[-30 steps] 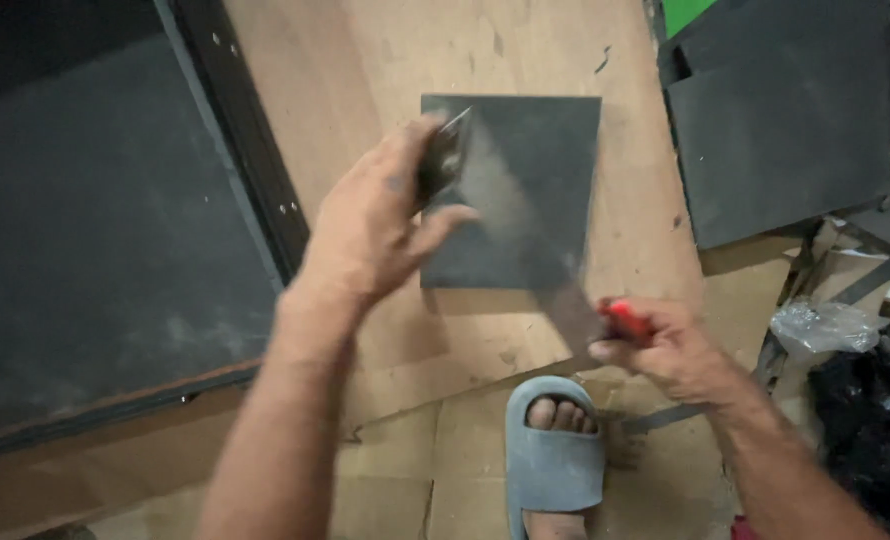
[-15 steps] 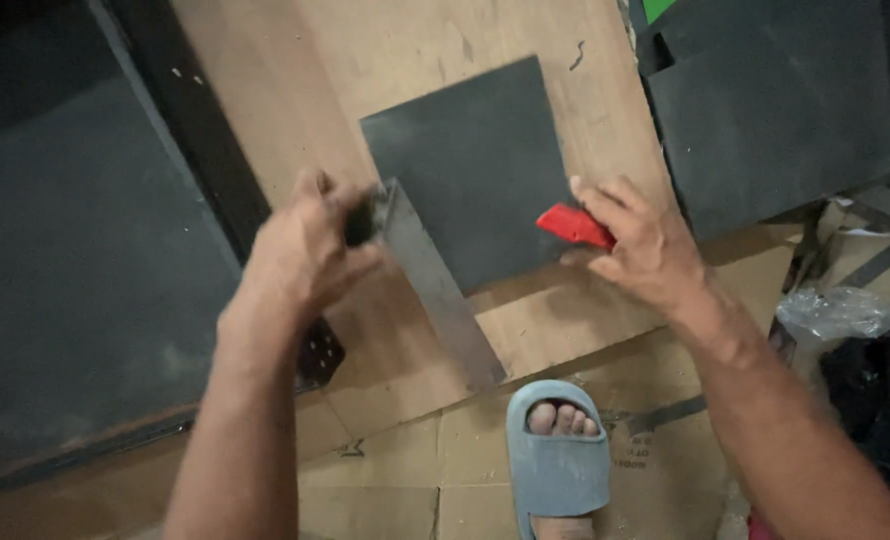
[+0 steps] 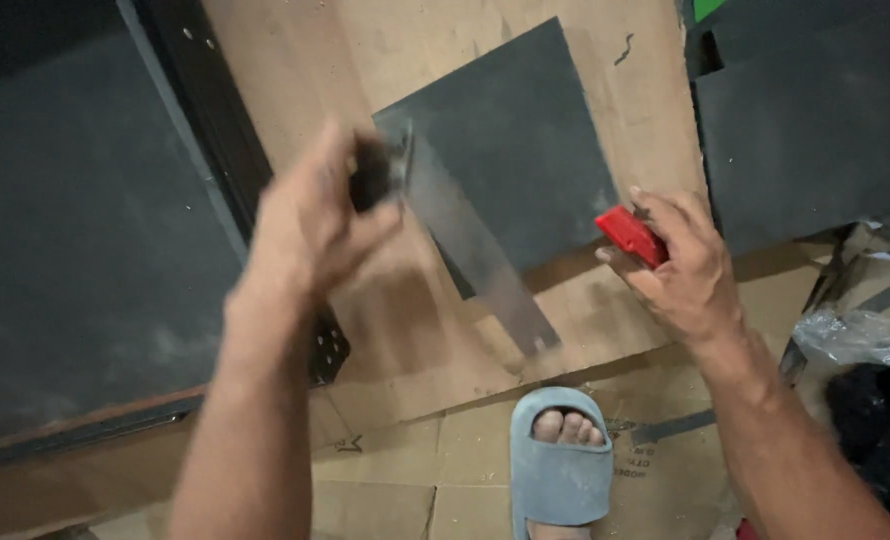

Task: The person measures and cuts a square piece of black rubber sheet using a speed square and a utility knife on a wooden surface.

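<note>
A dark grey square sheet (image 3: 510, 165) is seen on a light brown wooden board (image 3: 295, 70). A red cutter (image 3: 630, 235), a grey metal ruler (image 3: 475, 255) and a grey-blue sandal (image 3: 557, 475) are shown.

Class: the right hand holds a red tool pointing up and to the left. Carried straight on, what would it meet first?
Probably the dark square sheet: the red tool in the right hand sits at its lower right edge, though its height above it is unclear.

left hand (image 3: 315, 215) swung the metal square (image 3: 470, 255) leftward (blurred); right hand (image 3: 680, 265) lifted the red cutter (image 3: 630, 236).
</note>
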